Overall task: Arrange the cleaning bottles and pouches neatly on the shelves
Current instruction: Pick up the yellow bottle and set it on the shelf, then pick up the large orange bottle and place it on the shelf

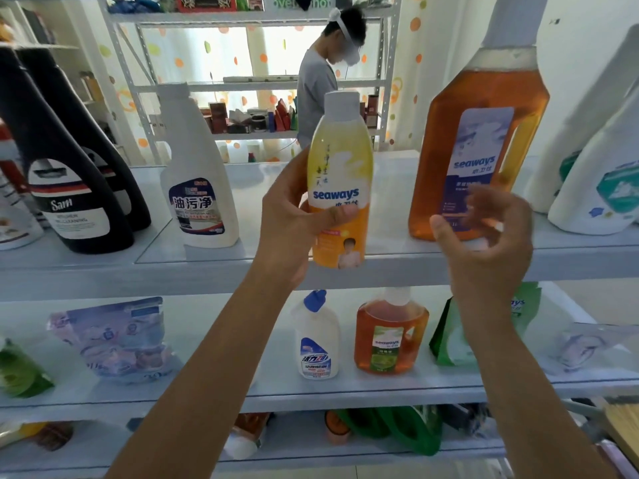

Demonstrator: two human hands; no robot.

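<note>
My left hand (294, 216) grips a yellow and orange seaways bottle (340, 167) with a white cap, held upright in front of the upper shelf (207, 267). My right hand (491, 236) hovers to its right with fingers curled and apart, holding nothing, in front of a large amber seaways bottle (480, 143) standing on that shelf. A white spray-type bottle (197, 181) and two black Sam bottles (65, 160) stand further left. On the lower shelf (345, 395) stand a small white bottle with a blue cap (316, 337), a small amber bottle (390, 333), a green pouch (449, 340) and a bluish pouch (117, 337).
Large white bottles (594, 174) stand at the upper shelf's right end. A green pouch (20, 371) sits far left and a clear pouch (587, 347) far right on the lower shelf. More items lie on the bottom shelf (397, 433). A person (321, 84) stands behind the racks.
</note>
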